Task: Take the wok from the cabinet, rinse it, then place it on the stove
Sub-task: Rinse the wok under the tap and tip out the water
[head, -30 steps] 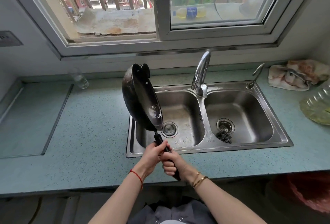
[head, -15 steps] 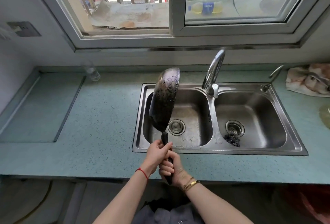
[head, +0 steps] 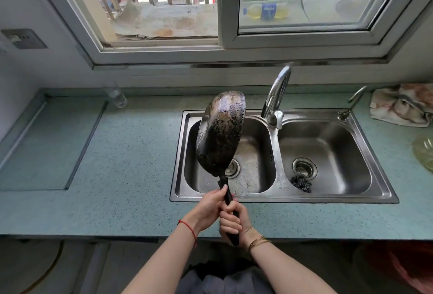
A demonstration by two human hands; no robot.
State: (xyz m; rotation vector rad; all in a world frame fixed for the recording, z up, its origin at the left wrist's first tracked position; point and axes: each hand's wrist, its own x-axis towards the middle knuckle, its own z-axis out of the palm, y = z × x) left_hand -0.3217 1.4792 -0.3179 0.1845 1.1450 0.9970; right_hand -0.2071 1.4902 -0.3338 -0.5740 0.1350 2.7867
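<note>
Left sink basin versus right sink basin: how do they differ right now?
The wok is held on edge over the left basin, partly hiding its drain; nothing hangs over the right basin, whose drain is in full view. A dark scouring pad lies in the right basin; no such pad shows in the left basin. Both are stainless steel.

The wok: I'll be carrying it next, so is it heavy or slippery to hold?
Probably heavy: both hands, left and right, clamp the handle. The wok looks wet with droplets, so it may drip and feel slick. Held tilted over the sink, it likely pulls forward.
</note>
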